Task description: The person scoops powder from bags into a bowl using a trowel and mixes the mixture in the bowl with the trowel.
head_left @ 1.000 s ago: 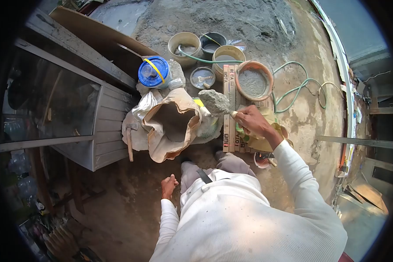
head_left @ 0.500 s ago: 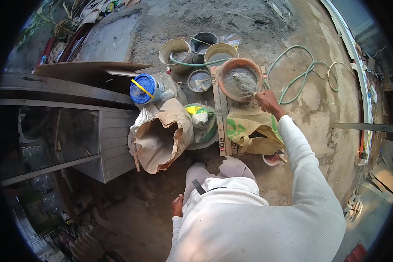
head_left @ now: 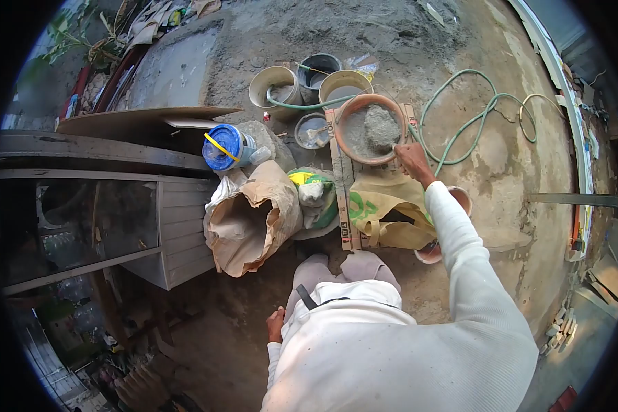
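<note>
My right hand (head_left: pixel 413 164) is closed around the handle of a trowel, over the near right rim of an orange-brown tub (head_left: pixel 348 145). A heap of wet grey mortar (head_left: pixel 382 128) covers the trowel's blade inside the tub, so the blade itself is hidden. More grey, wet mix lies around it. My left hand (head_left: pixel 275 324) hangs low beside my left thigh, fingers curled in, with nothing visible in it. Just in front of the tub, a yellow-green bag (head_left: pixel 384 196) lies near my right knee.
Left of the tub stand a beige bucket (head_left: pixel 257 88), a black bucket (head_left: pixel 328 63) and a blue-lidded bucket (head_left: pixel 221 145). An open paper sack (head_left: pixel 281 206) sits before my left knee. A green hose (head_left: pixel 491 104) loops over the ground at right. A cabinet (head_left: pixel 185 237) stands at left.
The mortar on the trowel has become a bigger, rounder heap and shifted up within the tub. My right hand has moved slightly left. My left hand stays by my thigh.
</note>
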{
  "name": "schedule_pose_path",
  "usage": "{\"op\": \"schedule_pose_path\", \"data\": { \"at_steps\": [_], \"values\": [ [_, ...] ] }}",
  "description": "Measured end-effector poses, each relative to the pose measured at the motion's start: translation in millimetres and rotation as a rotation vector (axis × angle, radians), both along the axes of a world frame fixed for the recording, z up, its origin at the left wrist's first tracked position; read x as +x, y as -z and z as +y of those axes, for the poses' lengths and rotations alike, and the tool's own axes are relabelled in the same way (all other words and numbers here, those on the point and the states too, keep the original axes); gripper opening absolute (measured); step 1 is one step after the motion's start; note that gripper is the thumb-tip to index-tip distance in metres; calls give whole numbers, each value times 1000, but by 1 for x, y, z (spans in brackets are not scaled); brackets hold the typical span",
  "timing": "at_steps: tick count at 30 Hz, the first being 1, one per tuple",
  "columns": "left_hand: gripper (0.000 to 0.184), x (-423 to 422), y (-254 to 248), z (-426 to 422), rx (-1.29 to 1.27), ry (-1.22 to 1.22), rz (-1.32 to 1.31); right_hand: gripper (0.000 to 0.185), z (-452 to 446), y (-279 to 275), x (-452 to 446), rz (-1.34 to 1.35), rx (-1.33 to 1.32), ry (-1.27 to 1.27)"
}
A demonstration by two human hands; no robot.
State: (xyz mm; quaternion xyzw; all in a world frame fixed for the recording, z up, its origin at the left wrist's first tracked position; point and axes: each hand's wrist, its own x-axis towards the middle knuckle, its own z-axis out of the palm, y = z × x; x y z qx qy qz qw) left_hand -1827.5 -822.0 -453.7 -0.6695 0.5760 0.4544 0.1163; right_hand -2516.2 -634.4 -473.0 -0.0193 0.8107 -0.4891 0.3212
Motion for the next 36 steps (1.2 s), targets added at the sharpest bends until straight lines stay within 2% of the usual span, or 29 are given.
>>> {"op": "schedule_pose_path", "data": {
  "at_steps": [4,8,9,10,11,13,16,19,20,23,28,29,31,33,34,35,36],
  "values": [
    [47,8,13,0,-14,-12,41,46,-11,11,-7,12,28,26],
    [48,6,-2,-6,-17,132,-34,52,-26,-11,-15,117,188,-167],
    [49,13,13,-10,-13,194,-69,53,-26,0,-18,243,221,-178],
    [51,32,44,-5,-60,79,106,52,-30,3,-15,398,252,-111],
    [51,34,54,-9,-38,102,91,49,-31,-1,-13,460,303,-109],
    [51,32,59,-10,-5,129,32,46,-30,-20,-14,381,349,-271],
    [51,32,61,-12,30,148,4,42,-32,-32,-5,524,356,-181],
    [52,34,64,-20,47,160,-3,36,-29,-53,-6,556,505,-452],
    [52,36,65,-23,48,159,0,32,-31,-61,-1,608,537,-416],
    [52,41,72,-35,47,152,20,29,-32,-60,0,749,572,-539],
    [53,62,83,-77,30,142,58,29,-47,-75,31,837,575,-423],
    [54,46,71,-86,28,144,0,30,-53,-87,44,816,555,-385],
    [68,9,35,-93,10,-195,182,33,-69,-118,71,799,517,-342],
    [85,-3,39,-118,-309,-90,159,35,-94,-139,114,773,464,-351],
    [88,-26,13,-126,-338,-143,224,38,-106,-132,131,730,383,-354],
    [91,-31,16,-144,-428,-111,257,38,-119,-138,151,696,315,-387],
    [95,-53,-14,-153,-488,-84,253,37,-135,-155,174,653,243,-438]
  ]
}}
